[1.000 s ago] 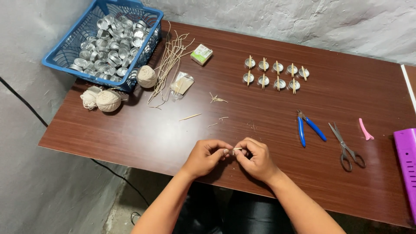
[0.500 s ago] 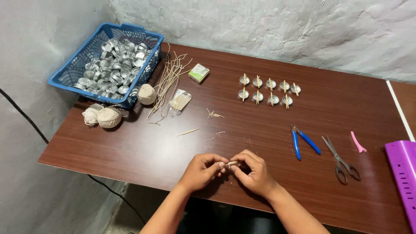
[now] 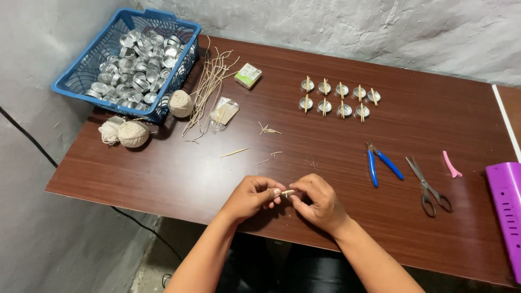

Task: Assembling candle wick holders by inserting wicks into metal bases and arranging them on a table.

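Pinching a small pale wick piece between the fingertips of both hands, a person works at the near edge of a dark brown table. The left hand and the right hand meet just above the tabletop, each closed on one end of the piece, thumb and forefinger pressed together with no gap showing. The piece lies roughly level, its long axis running left to right between the two grips; which end is which is too small to tell.

Judging from the hold, so short a piece could slip from the fingertips, and being this close to the table edge it might drop to the floor. An uneven pull might also fray or bend it.

Farther back stand two rows of small metal cups, each with a stick laid across it. A blue basket of empty metal cups sits at the far left corner, with balls of string and a bundle of cut strands beside it. Blue-handled pliers, scissors, a pink clip and a purple tray lie to the right, well apart from the hands
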